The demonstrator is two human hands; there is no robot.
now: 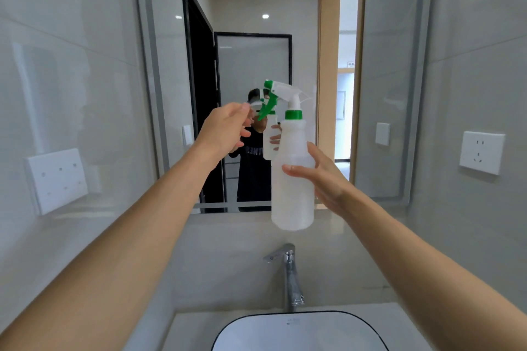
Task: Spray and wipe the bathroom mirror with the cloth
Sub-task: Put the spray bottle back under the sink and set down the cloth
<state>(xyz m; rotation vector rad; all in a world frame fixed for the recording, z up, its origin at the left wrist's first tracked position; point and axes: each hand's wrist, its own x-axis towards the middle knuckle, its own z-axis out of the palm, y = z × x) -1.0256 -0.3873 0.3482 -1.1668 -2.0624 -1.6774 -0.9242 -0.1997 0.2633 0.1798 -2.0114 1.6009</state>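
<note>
Translucent white plastic spray bottle with green collar and trigger (pixel 292 168) held upright in front of the frameless rectangular wall mirror (pixel 382 88), nozzle facing left. Right hand (pixel 322 177) grips the bottle body from the right, thumb across the front, other fingers behind it. Left hand (pixel 226 128) raised beside the green trigger, fingers loosely curled, holding nothing, just short of it. Below: chrome faucet (pixel 289 276), white basin with black rim (pixel 299 330). White wall sockets (pixel 481 152) flank the mirror.
</note>
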